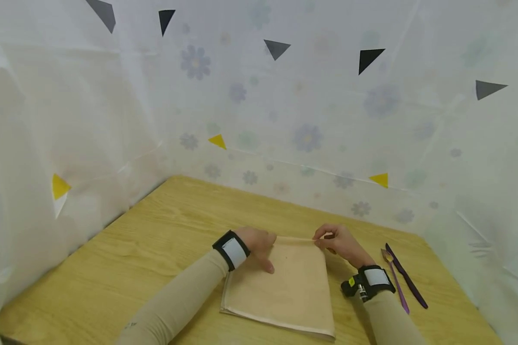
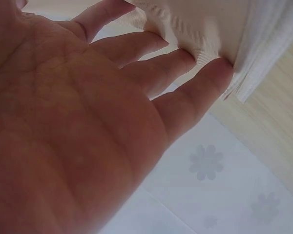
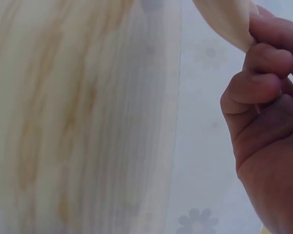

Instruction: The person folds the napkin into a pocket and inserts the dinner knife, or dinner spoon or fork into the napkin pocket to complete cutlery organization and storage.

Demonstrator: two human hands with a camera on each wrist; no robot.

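A pale beige cloth [image 1: 285,287] is seen on a light yellowish wood-grain tabletop [image 1: 155,230]. Two purple utensils [image 1: 399,280] (one lighter, one darker) are laid nr the right edge. Beige sleeves [image 1: 177,306] and black wristbands w/ white patches [image 1: 233,250] are worn. The white backdrop [image 1: 306,120] is printed w/ faded flowers and marked w/ black, grey and yellow triangles.

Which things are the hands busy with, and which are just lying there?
In use:
- folded cloth
- left hand, fingers resting on the cloth
- right hand, pinching the cloth's far edge

Just lying about:
- purple spoon
- dark purple knife
- wooden table
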